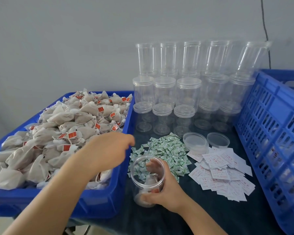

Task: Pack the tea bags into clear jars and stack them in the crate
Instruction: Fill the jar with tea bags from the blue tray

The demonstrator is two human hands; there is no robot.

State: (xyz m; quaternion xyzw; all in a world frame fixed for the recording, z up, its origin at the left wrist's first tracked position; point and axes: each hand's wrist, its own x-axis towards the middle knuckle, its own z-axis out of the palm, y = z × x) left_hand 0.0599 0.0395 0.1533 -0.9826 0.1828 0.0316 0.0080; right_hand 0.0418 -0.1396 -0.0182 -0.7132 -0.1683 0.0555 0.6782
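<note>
Open clear jar (148,180), lidless, gripped around its side by the right hand (166,192), with a few tea bags at its bottom. Left hand (107,150), fingers relaxed and holding nothing, hovers over the near corner of the blue bin (98,200) of tea bags (66,129) left of the jar. Stacked empty jars (185,92) stand behind the jar; the blue crate (275,133) stands to its right.
</note>
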